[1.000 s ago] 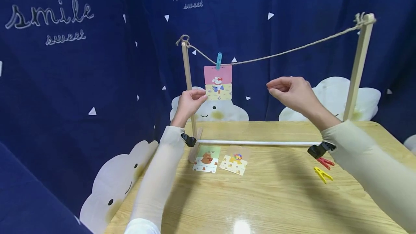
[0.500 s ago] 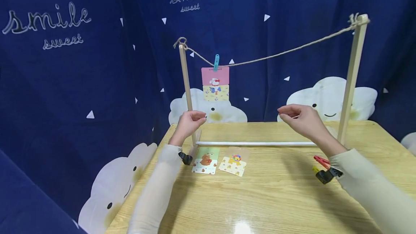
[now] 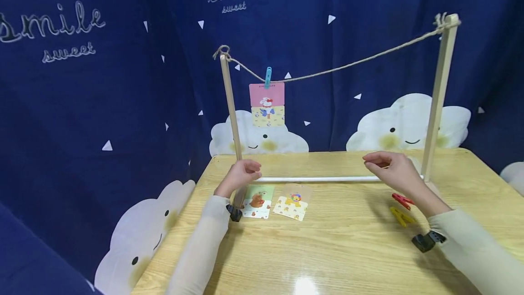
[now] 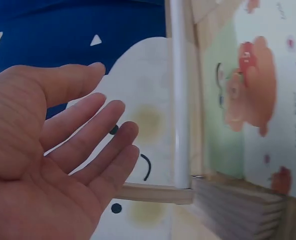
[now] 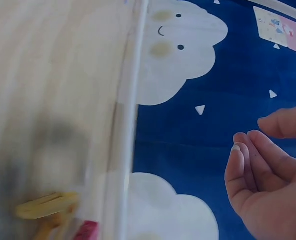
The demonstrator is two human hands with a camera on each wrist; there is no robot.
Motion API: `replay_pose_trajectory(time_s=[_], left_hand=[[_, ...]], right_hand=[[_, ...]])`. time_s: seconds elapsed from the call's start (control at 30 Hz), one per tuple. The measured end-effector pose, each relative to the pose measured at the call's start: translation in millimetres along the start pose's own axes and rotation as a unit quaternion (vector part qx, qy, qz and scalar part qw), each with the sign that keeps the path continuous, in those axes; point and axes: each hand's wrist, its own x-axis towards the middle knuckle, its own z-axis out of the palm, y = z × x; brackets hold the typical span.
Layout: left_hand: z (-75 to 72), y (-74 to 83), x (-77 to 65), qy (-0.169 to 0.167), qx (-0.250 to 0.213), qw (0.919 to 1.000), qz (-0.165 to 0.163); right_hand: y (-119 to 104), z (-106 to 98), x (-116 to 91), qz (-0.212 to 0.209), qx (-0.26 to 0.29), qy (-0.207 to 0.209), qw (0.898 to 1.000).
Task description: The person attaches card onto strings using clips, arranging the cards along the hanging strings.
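My left hand hovers by the left post, its fingers loosely bent and holding nothing. Just below it on the table lie a green-and-white bear card and, to the right, a lion card. My right hand, also holding nothing, is above the table near the right post, fingers relaxed. Beneath it lie a red clothespin and a yellow clothespin. A pink-and-yellow rabbit card hangs from the twine, clipped by a blue clothespin.
A wooden left post and right post hold up the twine. A white rod joins them low over the wooden table. Behind stands a dark blue curtain with printed clouds.
Both hands have moved down from beside the hanging card and the twine toward the table; the right also went a little rightward. The rabbit card stays hanging.
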Motion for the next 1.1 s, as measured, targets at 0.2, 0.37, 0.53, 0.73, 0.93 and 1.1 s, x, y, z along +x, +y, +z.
replay_pose_trajectory(time_s=[0.2,0.37,0.53,0.73,0.93,1.1], left_hand=[[14.5,-12.8,-3.6,-0.046,0.01,0.9989,0.0],[22.3,-19.2,-8.4,-0.067,0.013,0.9975,-0.015],[25.0,-25.2,-10.6,-0.069,0.019,0.9971,-0.026],[25.1,-29.5,-13.4,-0.066,0.026,0.9967,-0.04],[23.2,-29.2,-17.1,-0.071,0.059,0.9945,-0.048],[23.3,-26.4,-16.3,-0.087,0.069,0.9927,-0.047]], right_hand=[[17,2,-17,0.013,0.001,-0.015,1.0],[28,5,-30,0.02,0.0,-0.022,1.0],[40,6,-39,0.041,-0.003,-0.04,0.998],[51,7,-43,0.065,0.02,-0.063,0.996],[62,11,-51,0.041,0.045,-0.084,0.995],[68,8,-57,0.04,0.0,-0.08,0.996]])
